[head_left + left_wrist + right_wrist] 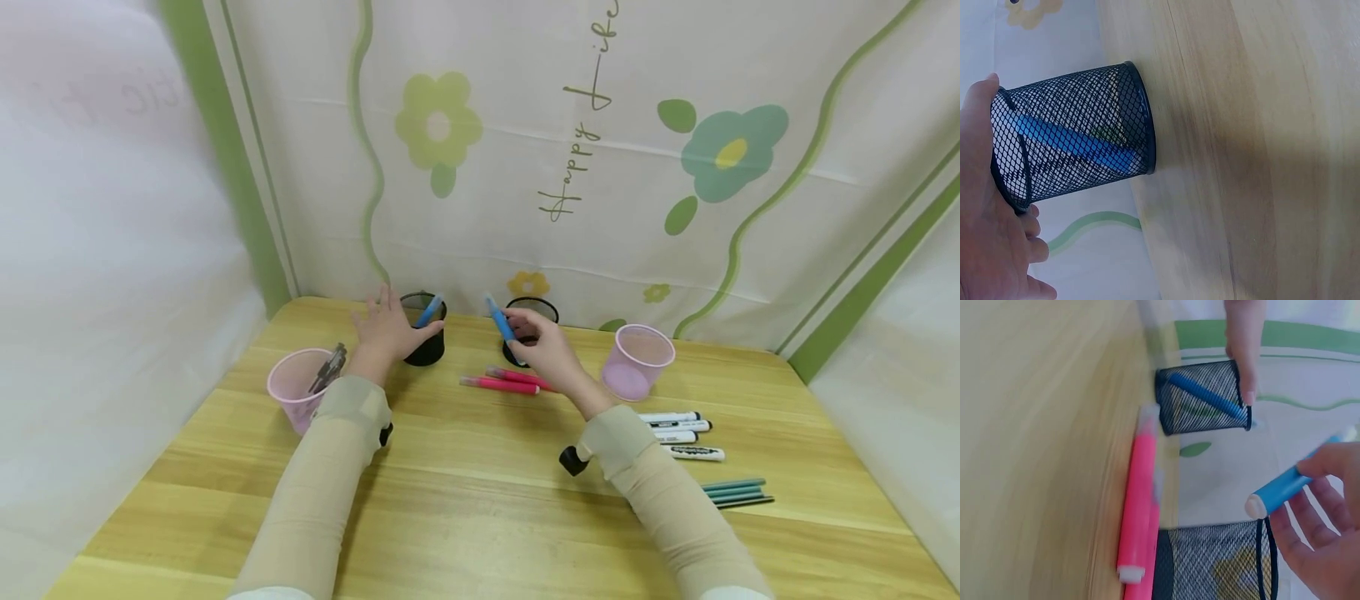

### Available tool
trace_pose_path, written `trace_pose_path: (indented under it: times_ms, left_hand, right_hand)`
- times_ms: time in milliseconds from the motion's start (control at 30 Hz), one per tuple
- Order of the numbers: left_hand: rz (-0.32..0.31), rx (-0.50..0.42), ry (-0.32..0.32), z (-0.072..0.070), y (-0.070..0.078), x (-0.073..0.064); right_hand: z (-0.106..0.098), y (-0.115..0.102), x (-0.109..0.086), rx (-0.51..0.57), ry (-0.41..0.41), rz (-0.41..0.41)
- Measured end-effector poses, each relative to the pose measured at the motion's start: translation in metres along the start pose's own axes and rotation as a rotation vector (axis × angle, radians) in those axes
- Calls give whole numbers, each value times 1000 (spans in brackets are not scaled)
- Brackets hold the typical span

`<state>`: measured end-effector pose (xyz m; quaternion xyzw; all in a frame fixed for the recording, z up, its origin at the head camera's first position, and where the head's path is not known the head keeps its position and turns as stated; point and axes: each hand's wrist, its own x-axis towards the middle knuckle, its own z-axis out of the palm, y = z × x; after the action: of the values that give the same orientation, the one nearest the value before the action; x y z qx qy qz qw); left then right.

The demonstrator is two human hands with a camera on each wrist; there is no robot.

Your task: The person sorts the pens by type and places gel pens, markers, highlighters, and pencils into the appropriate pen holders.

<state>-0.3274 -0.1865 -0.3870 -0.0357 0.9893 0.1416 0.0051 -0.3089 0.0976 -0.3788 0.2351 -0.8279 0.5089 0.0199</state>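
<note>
My right hand [546,348] pinches a blue felt-tip marker [1288,487] beside the rim of the right black mesh pen cup [1216,562]. The marker is tilted, its clear-capped end up. At the left black mesh pen cup [1079,128], my left hand [386,337] has its fingers spread, with the thumb at the rim. Inside that cup another blue marker [1072,142] leans, its upper end near the rim. Two pink markers [504,384] lie on the table in front of the cups.
A pink cup [296,387] with dark clip-like items [327,368] stands left, partly behind my left forearm. Another pink cup [633,367] stands right. Several white markers [693,453] and slim green and dark sticks [738,492] lie near my right sleeve. A printed curtain [495,225] backs the table.
</note>
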Motion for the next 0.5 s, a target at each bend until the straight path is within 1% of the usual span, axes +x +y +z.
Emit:
trace_pose_path:
  times_ms: [100,200,367,500]
  left_hand:
    - [4,-6,7,-1,1,-2]
    - [9,-11,11,-1,2,-3]
    - [9,-9,13,0,2,-3]
    - [7,6,22,0,2,-1]
  right_hand:
    - [5,-4,7,84,65,19]
    - [12,-7,14,143,113,15]
    - [27,-12,25,236,131,-3]
    - [37,-16,33,285,146,1]
